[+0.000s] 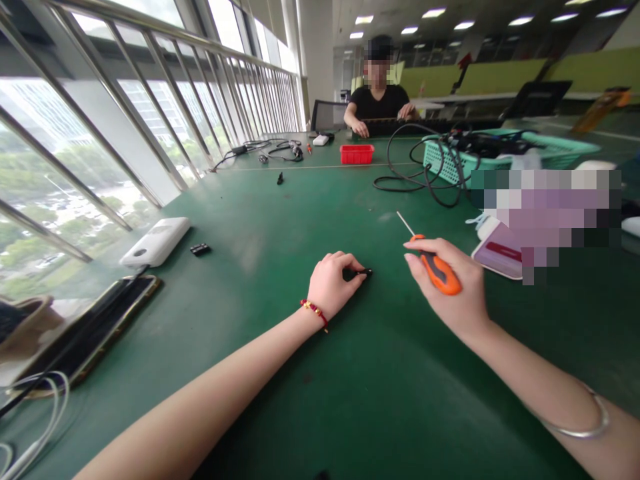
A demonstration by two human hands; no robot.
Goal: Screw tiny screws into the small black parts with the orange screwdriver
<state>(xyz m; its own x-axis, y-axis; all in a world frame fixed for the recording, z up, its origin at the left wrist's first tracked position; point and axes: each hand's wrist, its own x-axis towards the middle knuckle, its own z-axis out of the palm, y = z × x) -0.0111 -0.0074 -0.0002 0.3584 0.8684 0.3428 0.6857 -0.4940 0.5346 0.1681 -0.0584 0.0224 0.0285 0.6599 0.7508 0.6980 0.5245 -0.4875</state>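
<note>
My left hand [336,283], with a red beaded bracelet on its wrist, rests on the green table [240,333]. Its thumb and fingers pinch a small black part [367,272] at the tabletop; most of that part is hidden, so I cannot make out its kind. To the right, my right hand [457,283] is closed around a screwdriver [441,272] with an orange and grey handle. The thin metal shaft points up and to the left, away from the black part. Another small black piece [201,249] lies to the left of my left hand.
At left are a white power bank [157,241] and a phone [95,327] with cables. Farther off stand a red bin [357,155] and a teal basket [450,163] trailing black cables. A pink-edged phone [497,253] lies right. Across the table sits a person [379,100].
</note>
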